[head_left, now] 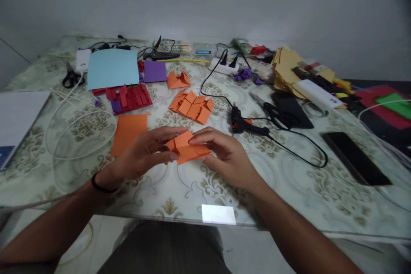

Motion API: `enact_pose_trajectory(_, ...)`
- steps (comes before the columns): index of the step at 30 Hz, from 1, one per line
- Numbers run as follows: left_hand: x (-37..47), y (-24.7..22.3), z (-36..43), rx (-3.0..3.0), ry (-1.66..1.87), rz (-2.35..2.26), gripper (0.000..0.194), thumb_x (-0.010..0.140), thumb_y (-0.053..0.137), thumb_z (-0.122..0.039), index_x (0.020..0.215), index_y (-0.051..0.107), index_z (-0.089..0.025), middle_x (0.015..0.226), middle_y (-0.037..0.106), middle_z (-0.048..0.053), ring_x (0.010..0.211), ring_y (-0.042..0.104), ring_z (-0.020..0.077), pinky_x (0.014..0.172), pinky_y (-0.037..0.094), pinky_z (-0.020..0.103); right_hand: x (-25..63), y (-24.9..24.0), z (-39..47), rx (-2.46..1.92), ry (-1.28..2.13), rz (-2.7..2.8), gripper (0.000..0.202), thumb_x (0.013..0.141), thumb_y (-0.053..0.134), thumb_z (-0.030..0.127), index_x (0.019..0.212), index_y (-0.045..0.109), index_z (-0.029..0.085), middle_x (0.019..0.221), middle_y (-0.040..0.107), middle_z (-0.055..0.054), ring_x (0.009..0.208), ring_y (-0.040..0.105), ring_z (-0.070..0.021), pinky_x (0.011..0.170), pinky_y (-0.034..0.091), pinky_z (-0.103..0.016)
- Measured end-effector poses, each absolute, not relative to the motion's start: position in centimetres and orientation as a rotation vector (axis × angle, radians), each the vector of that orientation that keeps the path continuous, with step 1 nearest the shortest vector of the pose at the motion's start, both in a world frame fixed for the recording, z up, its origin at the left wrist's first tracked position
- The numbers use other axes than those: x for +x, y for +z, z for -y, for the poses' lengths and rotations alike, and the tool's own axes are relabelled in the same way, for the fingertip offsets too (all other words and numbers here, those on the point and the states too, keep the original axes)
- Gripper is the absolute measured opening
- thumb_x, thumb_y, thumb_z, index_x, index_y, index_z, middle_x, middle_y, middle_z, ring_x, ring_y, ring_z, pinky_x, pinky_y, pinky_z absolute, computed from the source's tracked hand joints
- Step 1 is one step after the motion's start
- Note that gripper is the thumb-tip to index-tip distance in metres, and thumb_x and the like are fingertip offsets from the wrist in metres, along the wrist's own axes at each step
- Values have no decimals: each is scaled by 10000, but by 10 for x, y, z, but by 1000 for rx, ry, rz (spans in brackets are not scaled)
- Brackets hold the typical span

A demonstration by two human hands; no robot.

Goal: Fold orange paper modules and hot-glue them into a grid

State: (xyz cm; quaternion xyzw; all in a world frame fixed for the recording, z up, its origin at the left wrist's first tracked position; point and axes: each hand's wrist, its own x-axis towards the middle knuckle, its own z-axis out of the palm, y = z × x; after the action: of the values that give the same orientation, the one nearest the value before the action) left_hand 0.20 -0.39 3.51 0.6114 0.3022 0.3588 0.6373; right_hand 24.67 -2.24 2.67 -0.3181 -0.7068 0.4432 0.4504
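Note:
Between my two hands is a folded piece of orange paper (189,150), held just above the table near its front. My left hand (144,150) grips its left end between thumb and fingers. On the other end, the fingers of my right hand (223,152) lie over the top with the thumb below. Beyond it lies a cluster of folded orange paper pieces (192,107), with another folded orange piece (178,80) farther back. A flat orange sheet (130,130) lies beside my left hand, partly behind it.
A black glue gun (240,124) with its cord, black scissors (279,113) and a phone (355,158) lie to the right. At the back left are red folded pieces (133,97), a purple sheet (155,71) and light-blue paper (112,68). A white power strip (224,67) stands behind.

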Motion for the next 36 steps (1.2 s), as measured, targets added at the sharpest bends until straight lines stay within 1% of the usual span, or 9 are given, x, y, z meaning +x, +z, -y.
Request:
enact_pose_trajectory(5,4,31,6,1527,761,-735,502,924,753,-186,1409,636,-236,850,749,-9,552,638,71,550,554,183,238,25,25,-889,1196,1590,141,963,745,368,941,738,229,956,731,-45,877,693,-179,717,571,-297)
enact_pose_trajectory(7,6,29,7,1534,741,-733,471,936,737,-189,1392,621,-218,881,749,1,604,674,87,622,599,213,234,22,26,-936,1304,1455,196,920,791,400,967,705,231,888,712,-19,777,677,-160,657,574,-282)
enact_pose_trajectory(11,9,24,8,1570,807,-751,456,894,801,-214,1312,620,-241,1201,723,70,961,750,163,904,644,323,233,16,27,-994,1296,1355,367,841,867,422,1100,667,255,869,689,10,745,671,-150,640,564,-269)
enact_pose_trajectory(14,10,20,7,1538,947,-808,518,806,881,-221,1225,580,-265,1346,624,64,1090,732,181,916,645,312,234,15,29,-1058,1088,1453,312,869,848,378,1115,690,268,911,709,1,756,681,-155,682,561,-294)
enact_pose_trajectory(17,10,19,7,1446,956,-802,507,765,905,-215,1131,557,-249,1267,651,45,1132,742,203,921,648,312,234,18,31,-1035,823,1611,143,903,821,301,1007,731,264,909,745,-13,793,695,-179,733,559,-340)
enact_pose_trajectory(24,14,23,12,1498,838,-788,257,846,840,-228,1057,695,-206,1066,797,35,1027,783,189,1004,624,355,234,21,27,-783,540,1826,92,946,760,190,953,775,280,896,755,-28,855,677,-216,799,544,-409)
enact_pose_trajectory(28,15,25,15,1542,849,-857,145,900,795,-277,1022,760,-206,1003,820,42,938,783,188,900,632,328,232,18,28,-959,516,1773,86,908,807,262,981,773,290,923,666,-40,884,638,-227,801,541,-404)
enact_pose_trajectory(32,15,25,13,1366,943,-896,159,861,832,-324,909,749,-196,861,810,28,782,755,171,732,616,285,229,18,29,-1053,737,1660,317,885,826,362,1153,690,263,995,681,-47,886,650,-216,826,548,-380)
enact_pose_trajectory(36,14,22,9,1233,1032,-916,220,798,887,-334,831,716,-198,767,754,-17,668,683,119,639,564,230,229,23,29,-1134,896,1723,237,964,732,434,872,698,218,824,716,-28,769,656,-188,729,499,-332)
